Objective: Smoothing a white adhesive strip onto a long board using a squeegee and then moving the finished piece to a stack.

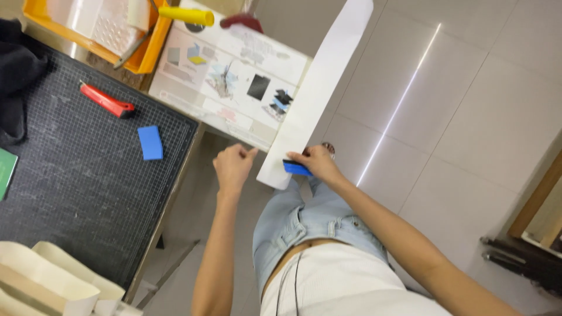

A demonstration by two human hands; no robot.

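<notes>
Your right hand (318, 162) was clamped on a small blue squeegee (297, 169), pressing it against the lower end of a long white strip (319, 88). Your left hand (233, 167) was curled shut, seemingly pinching that end's near edge. That strip ran lengthwise up and away from both hands, over the printed sheet (228, 79). On the dark cutting mat (88, 175) to your left lay a red utility knife (106, 100) and a blue card (151, 142), well apart from your hands.
</notes>
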